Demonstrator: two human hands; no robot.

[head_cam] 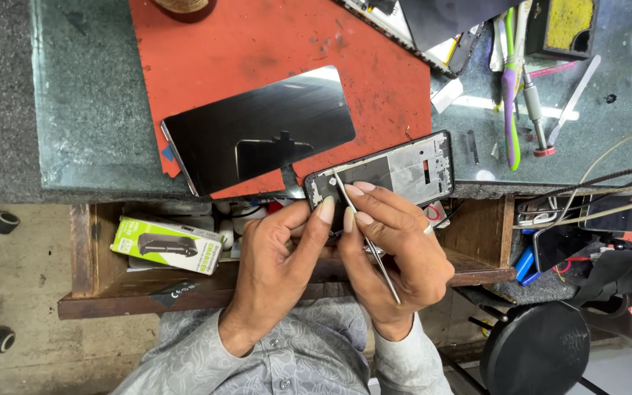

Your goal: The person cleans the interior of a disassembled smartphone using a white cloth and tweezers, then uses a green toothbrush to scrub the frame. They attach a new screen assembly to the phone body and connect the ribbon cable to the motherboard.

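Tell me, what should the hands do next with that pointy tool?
Probably slide the tweezers, pinched in the right hand, a little along the phone frame. Their tip already rests at the frame's near end, and the left hand steadies it.

You worked over a speckled grey-green stone worktop (89,110) that carried a flat orange-red mat (257,51) flecked with dark spots. On that mat lay a glossy black glass screen panel (257,132) with pale reflections. The black-rimmed phone frame (404,170) showed a silver-grey metal inside with one dark patch. The thin tweezers (374,252) were plain silver. Your sleeves (294,358) were pale grey with a faint swirling pattern. In the brown wooden drawer (82,256) sat a lime-green and white cardboard box (168,245) with a black picture. A purple and green toothbrush (510,95) lay farther off.
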